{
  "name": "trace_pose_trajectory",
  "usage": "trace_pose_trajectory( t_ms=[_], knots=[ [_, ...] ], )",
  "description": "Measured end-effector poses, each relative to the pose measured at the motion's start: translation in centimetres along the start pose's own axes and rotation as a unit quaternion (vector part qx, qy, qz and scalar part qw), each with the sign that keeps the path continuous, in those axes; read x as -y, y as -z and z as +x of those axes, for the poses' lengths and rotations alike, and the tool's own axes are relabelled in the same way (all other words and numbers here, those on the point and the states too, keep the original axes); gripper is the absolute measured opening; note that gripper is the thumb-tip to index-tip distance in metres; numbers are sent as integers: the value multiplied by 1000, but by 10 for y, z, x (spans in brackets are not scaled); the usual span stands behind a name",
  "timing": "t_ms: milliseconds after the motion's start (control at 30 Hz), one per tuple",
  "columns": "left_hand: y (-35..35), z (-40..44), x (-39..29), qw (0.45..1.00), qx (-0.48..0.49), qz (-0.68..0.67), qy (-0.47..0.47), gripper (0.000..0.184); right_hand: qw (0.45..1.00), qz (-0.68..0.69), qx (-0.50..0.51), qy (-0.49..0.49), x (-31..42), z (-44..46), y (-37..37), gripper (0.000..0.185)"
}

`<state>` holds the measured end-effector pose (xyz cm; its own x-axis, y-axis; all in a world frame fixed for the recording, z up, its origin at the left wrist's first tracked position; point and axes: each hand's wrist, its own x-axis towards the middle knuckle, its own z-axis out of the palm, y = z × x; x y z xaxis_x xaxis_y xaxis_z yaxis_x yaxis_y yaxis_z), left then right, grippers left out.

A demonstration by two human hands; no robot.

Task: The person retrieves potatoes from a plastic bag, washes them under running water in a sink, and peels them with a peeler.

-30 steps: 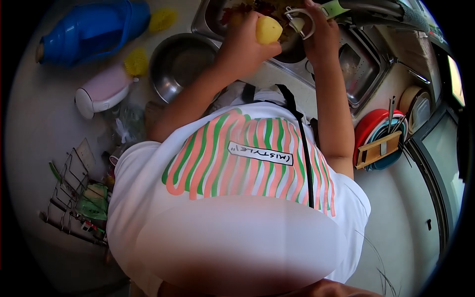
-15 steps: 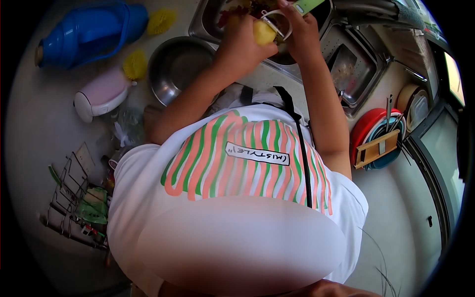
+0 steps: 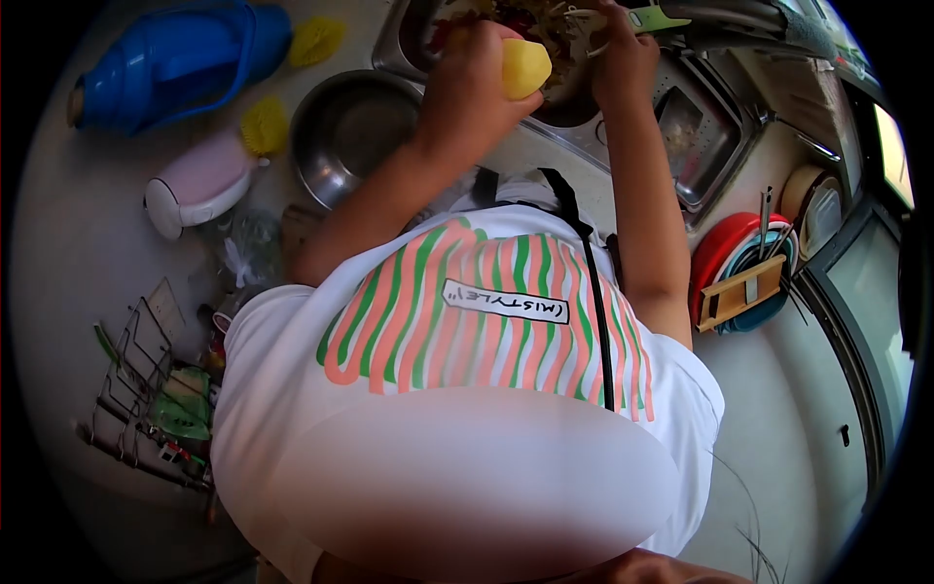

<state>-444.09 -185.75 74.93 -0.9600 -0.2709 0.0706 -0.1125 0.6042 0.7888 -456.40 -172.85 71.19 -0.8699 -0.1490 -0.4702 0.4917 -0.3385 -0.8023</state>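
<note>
A pale yellow peeled potato (image 3: 525, 69) sits in my left hand (image 3: 474, 92), its fingers wrapped round it above the sink's near edge. My right hand (image 3: 623, 66) grips a peeler (image 3: 659, 18) with a green handle and a white head, held to the right of the potato and apart from it. Below both hands lies the sink basin (image 3: 409, 39), where brownish peelings (image 3: 555, 44) and something red are partly hidden by the left hand.
A steel bowl (image 3: 355, 136) stands left of the sink. Further left are a blue thermos (image 3: 175, 73), yellow scrubbers (image 3: 317, 42) and a pink-white kettle (image 3: 199, 185). A second basin (image 3: 715, 165) lies right; basins with a wooden slicer (image 3: 725, 297) stand beyond it.
My right hand has moved right with the peeler, away from the potato. The peeler has turned, and more of the potato shows in my left hand.
</note>
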Motion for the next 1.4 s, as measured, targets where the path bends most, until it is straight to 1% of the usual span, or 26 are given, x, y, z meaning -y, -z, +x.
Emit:
trace_pose_trajectory(
  t_ms=[67,133,167,200,267,300,333,433,467,533,600,633,733,767,800,900,933,1000,1067,1133,1167,1200,1267,1300,1333,1400],
  knots=[
    [0,4,5,1000,-10,21,-18,57,1000,-29,3,7,3,-6,-3,21],
    [-2,-1,5,999,-19,39,-24,56,995,41,78,-45,5,-28,-19,20],
    [-4,1,6,998,-33,49,-30,54,997,-35,67,-33,2,-30,-24,23],
    [-6,5,7,997,-48,58,-35,53,997,-1,68,-45,-3,-26,-21,27],
    [-3,2,7,997,-50,33,-54,53,988,-110,-34,-106,12,-15,-15,30],
    [-1,2,6,996,-52,33,-59,53,993,-50,-63,-81,10,-13,-16,30],
    [1,6,7,995,-59,34,-66,52,997,10,-58,-56,11,-15,-16,29],
    [-3,9,8,997,-34,67,-2,51,994,68,54,-73,10,-39,-22,28],
    [-2,10,6,998,-26,49,-2,50,994,25,97,-42,-9,-31,-11,26],
    [1,9,2,1000,-8,13,2,50,994,31,92,-42,-10,-26,-7,23],
    [0,5,5,997,26,-44,56,48,999,15,-10,-39,1,-15,-10,22],
    [-1,4,8,993,44,-72,79,47,998,35,-46,-14,5,-15,-14,21],
    [-6,4,20,990,58,-106,74,43,997,41,36,-58,13,-31,-20,21],
    [-7,2,20,989,52,-121,73,41,995,5,84,-46,4,-33,-18,22],
    [-8,2,20,987,46,-136,70,40,989,-60,120,-58,2,-38,-18,24],
    [-9,4,28,975,82,-196,71,36,999,21,3,-50,-7,-10,-11,24],
    [-7,2,29,957,111,-254,85,34,996,64,-30,-54,-6,4,-2,24],
    [2,3,22,909,162,-364,125,30,994,87,6,-68,3,7,7,22],
    [15,8,13,809,250,-495,197,31,995,82,48,-32,4,-7,0,21],
    [16,4,4,783,237,-526,233,33,988,49,115,-88,6,-26,-9,21],
    [14,7,2,770,232,-541,245,34,983,54,158,-75,0,-29,-11,21],
    [13,9,3,756,240,-558,242,35,981,34,170,-91,-3,-26,-10,20],
    [12,7,5,725,253,-592,243,36,998,52,37,-11,-13,-7,-4,21],
    [13,5,-1,722,248,-599,241,30,999,21,0,-32,-1,-3,0,22],
    [14,5,0,701,268,-615,242,30,997,78,26,-7,-6,4,12,23],
    [14,5,4,656,304,-647,243,31,997,59,46,12,6,-7,6,23]
  ],
)
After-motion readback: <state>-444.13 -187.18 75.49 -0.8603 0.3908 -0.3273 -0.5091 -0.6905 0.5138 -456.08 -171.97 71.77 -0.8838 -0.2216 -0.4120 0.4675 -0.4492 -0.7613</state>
